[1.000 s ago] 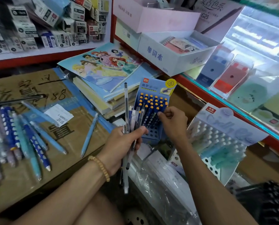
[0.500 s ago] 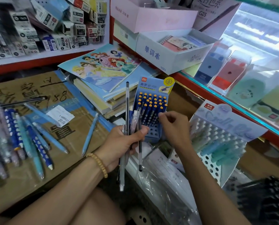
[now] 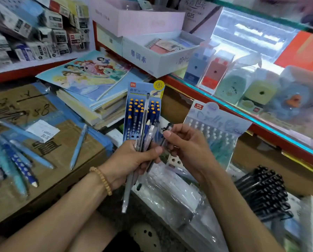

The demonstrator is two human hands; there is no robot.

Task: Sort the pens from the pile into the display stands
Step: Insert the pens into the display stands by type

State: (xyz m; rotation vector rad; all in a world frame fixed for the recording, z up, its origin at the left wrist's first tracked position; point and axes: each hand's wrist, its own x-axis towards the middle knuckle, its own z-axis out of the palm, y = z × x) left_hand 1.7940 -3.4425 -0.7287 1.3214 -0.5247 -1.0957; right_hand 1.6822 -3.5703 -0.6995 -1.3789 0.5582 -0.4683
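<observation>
My left hand (image 3: 132,160) grips a bundle of pens (image 3: 143,135), among them a long clear one that sticks out above and below the fist. My right hand (image 3: 186,148) pinches a dark pen (image 3: 167,129) beside that bundle, its tip pointing up. Just behind the hands stands a blue display stand (image 3: 143,110) filled with blue pens with orange caps. To its right leans a pale display stand (image 3: 217,128) holding teal pens. The pile of blue pens (image 3: 12,157) lies on a cardboard box (image 3: 64,151) at the left.
A stack of notebooks (image 3: 90,84) lies behind the box. White boxes (image 3: 157,57) sit on a glass counter (image 3: 252,110) at the right. A rack of black pens (image 3: 263,190) stands at lower right. Plastic-wrapped packs (image 3: 170,193) lie under the hands.
My right hand has come back from the blue stand and now pinches a dark pen at the bundle. The bundle in my left hand has shifted slightly upward.
</observation>
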